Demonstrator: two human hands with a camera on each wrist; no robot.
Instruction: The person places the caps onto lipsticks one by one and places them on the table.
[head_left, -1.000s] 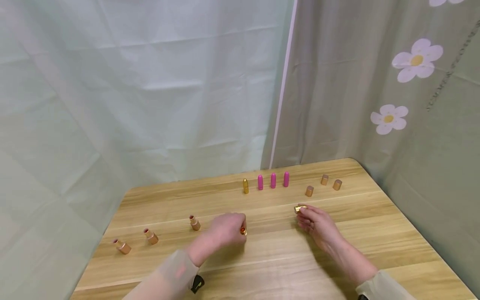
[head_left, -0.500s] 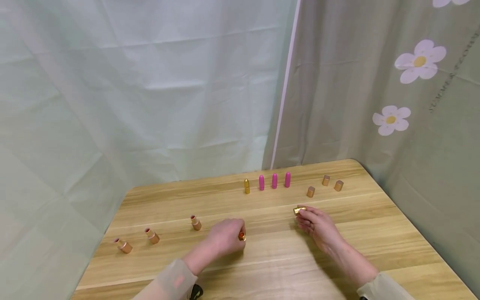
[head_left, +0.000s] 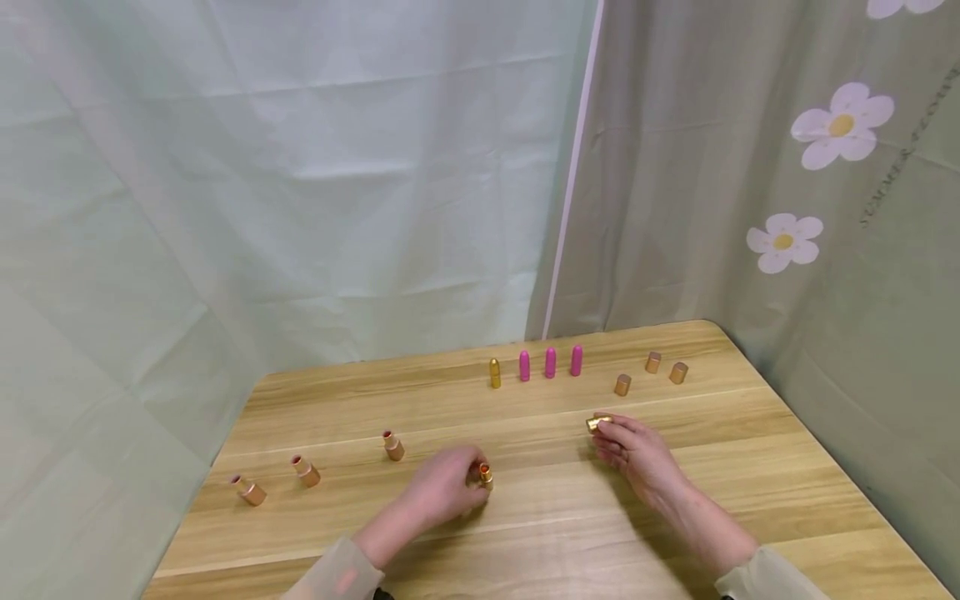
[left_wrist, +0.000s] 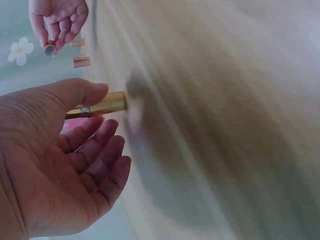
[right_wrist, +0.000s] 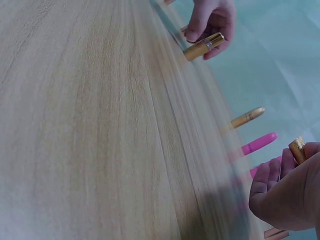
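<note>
My left hand has thumb and fingers loosely round an uncapped gold lipstick, whose red inside shows at its top. The lipstick's base is at or just above the wooden tabletop; contact is hard to tell. In the left wrist view the thumb lies against the tube and the other fingers are half curled. My right hand pinches a gold lipstick cap on its side above the table, and its hollow end shows in the left wrist view. Three copper lipsticks without caps stand left of my left hand.
Beyond my hands a gold bullet-shaped tube stands in line with three pink bullet-shaped tubes. Three copper caps sit at the back right. A pale curtain hangs round the table's far and side edges.
My left hand has brought the gold lipstick slightly toward me and down, and its grip now looks looser, with more of the tube showing. The right hand has stayed nearly still.
</note>
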